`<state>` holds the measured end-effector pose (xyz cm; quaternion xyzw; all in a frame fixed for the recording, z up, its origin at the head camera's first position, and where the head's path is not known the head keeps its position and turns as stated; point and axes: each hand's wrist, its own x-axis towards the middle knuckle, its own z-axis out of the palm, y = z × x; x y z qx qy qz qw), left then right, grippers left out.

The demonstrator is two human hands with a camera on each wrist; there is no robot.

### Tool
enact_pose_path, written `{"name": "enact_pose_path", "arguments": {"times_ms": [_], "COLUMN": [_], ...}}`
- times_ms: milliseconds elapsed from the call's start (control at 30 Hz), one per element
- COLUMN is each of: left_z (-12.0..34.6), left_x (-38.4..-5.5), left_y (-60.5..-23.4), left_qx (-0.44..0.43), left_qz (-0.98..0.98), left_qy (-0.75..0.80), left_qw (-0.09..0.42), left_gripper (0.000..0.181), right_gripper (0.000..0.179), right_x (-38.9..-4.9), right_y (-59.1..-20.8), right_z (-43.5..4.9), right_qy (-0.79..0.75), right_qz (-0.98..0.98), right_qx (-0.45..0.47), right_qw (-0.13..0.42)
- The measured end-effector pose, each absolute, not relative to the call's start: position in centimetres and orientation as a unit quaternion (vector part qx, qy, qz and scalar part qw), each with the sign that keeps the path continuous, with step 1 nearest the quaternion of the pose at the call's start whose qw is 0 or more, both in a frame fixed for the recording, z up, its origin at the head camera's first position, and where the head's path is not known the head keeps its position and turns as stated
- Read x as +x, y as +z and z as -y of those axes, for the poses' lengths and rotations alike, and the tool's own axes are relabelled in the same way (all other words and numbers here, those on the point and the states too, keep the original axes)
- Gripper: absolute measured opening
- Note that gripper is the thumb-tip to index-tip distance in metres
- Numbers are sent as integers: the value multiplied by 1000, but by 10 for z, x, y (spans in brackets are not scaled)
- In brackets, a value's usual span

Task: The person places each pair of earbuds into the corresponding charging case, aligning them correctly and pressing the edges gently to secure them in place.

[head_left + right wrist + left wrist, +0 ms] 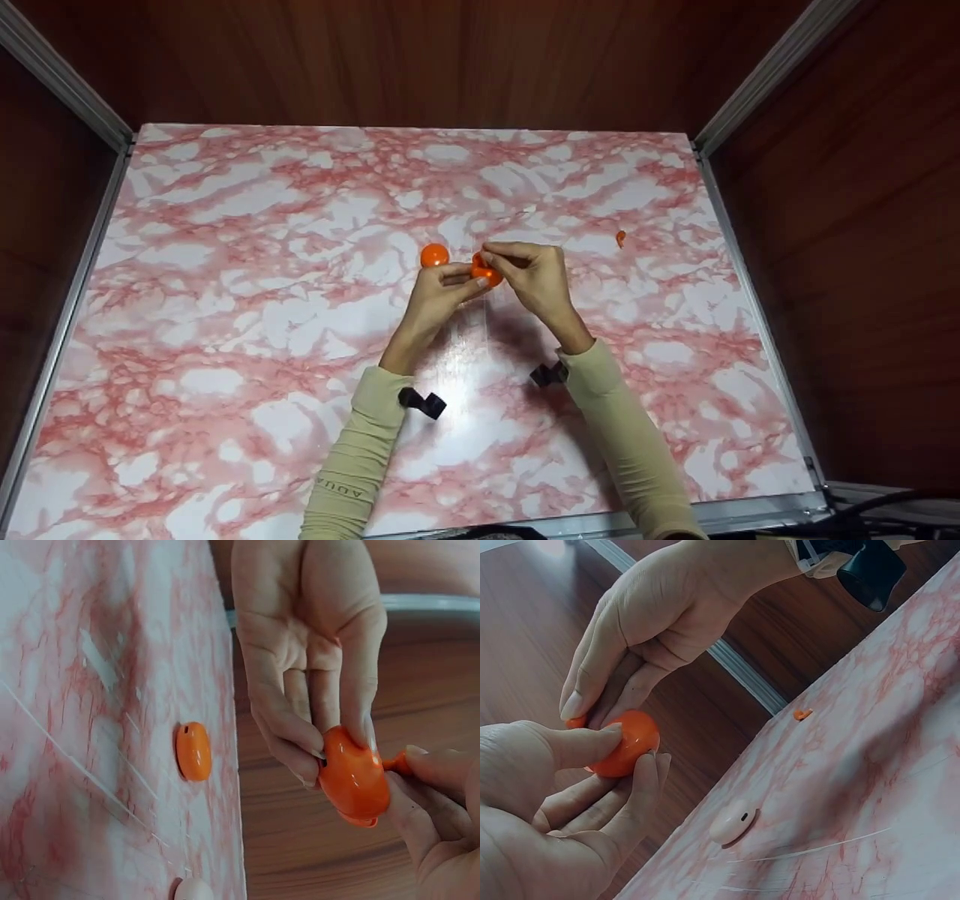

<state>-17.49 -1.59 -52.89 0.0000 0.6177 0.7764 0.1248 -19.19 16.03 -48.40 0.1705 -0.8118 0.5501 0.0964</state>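
Observation:
My left hand (437,292) holds a glossy orange rounded case (352,774), which looks like an earbud case, between thumb and fingers. It is raised above the table. The right hand (541,279) pinches a small orange earbud (396,762) with a stem, right at the side of that case. In the left wrist view the left thumb lies across the case and covers part of it. Just beyond the left hand, a second orange case (434,255) sits on the table.
Another small orange earbud (620,239) lies on the table to the right. A white rounded case (733,823) with a dark slot rests on the pink-and-white marbled tabletop (300,322). Wood-grain panels (420,64) with metal framing stand at the back and sides.

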Motion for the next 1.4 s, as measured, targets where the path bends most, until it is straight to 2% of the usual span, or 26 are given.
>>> {"name": "enact_pose_path", "arguments": {"times_ms": [400, 667, 1000, 1233, 1400], "left_z": [13, 14, 13, 8, 6], "left_x": [-175, -176, -174, -172, -171], "left_y": [-531, -531, -529, -533, -531], "left_qx": [-7, -28, -26, -16, -23], "left_qz": [-624, -611, -622, -643, -655], "left_qy": [774, 784, 776, 760, 750], "left_qw": [112, 100, 96, 92, 84], "left_gripper": [30, 36, 30, 30, 29], "right_gripper": [15, 16, 19, 14, 20], "right_x": [-189, -187, -192, -191, -189], "right_y": [-486, -487, -489, -493, -495], "right_z": [-160, -161, -172, -168, -166], "right_qy": [488, 379, 433, 417, 399], "right_qz": [842, 874, 859, 867, 874], "right_qx": [200, 254, 258, 251, 248], "right_qw": [119, 166, 88, 110, 124]}}
